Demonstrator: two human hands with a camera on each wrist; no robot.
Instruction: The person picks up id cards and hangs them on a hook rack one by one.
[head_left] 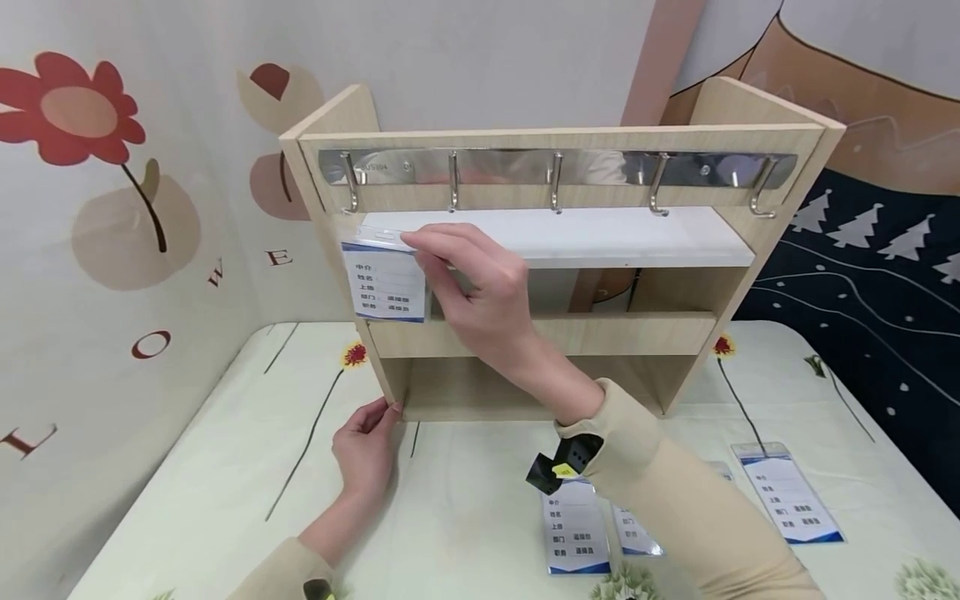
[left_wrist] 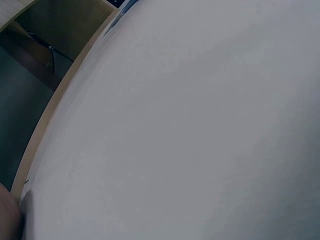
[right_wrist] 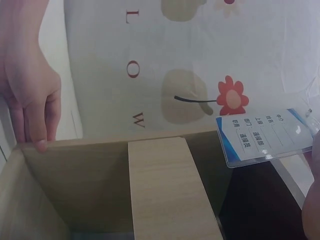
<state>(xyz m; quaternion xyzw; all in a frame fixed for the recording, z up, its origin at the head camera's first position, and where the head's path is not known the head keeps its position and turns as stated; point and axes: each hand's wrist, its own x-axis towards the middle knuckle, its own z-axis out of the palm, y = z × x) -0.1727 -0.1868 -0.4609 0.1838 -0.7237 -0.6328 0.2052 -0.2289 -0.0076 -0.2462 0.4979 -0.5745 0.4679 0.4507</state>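
In the head view my right hand (head_left: 491, 287) pinches a clear-sleeved name badge (head_left: 386, 279) by its top edge. The badge hangs just below the leftmost hook (head_left: 350, 182) of a metal hook rail (head_left: 502, 169), in front of the wooden shelf's left side. The right wrist view shows the badge's printed face, with blue corners. Down at the shelf's front left foot, my left hand (head_left: 366, 450) grips the edge of the wooden shelf (head_left: 540, 335) between fingertips and thumb. The left wrist view mostly shows white cloth, with part of the shelf at its left.
Several more badges lie on the white tablecloth (head_left: 465, 500): one badge (head_left: 577, 533) by my right wrist, a partly hidden badge (head_left: 636, 533) under the sleeve, another badge (head_left: 791, 496) at the right. A white board (head_left: 622, 237) lies inside the shelf behind the rail.
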